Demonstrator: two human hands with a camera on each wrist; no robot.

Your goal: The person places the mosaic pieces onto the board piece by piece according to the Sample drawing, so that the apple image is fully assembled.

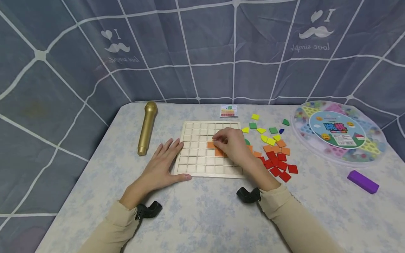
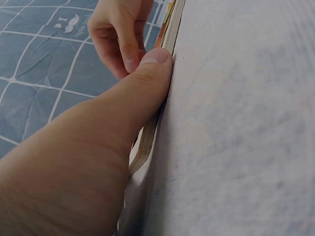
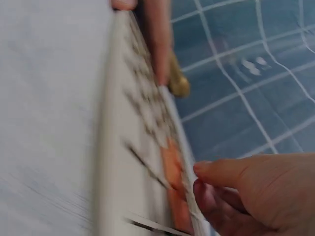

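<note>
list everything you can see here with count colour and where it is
grid board: one, pale wood, table centre
orange tiles on board: at least two, under the right hand
loose tiles: many, red, orange, yellow, green, one blue, right of the board
microphone: one, gold, left of the board
pattern card: one, small, behind the board
round tray: one, clear with coloured label, far right
block: one, purple, right front
table: one, pale floral cover
curtain: grey-blue with white lines, behind
left hand: flat, fingers spread, thumb on the board's near edge
right hand: fingers curled over the orange tiles
</note>
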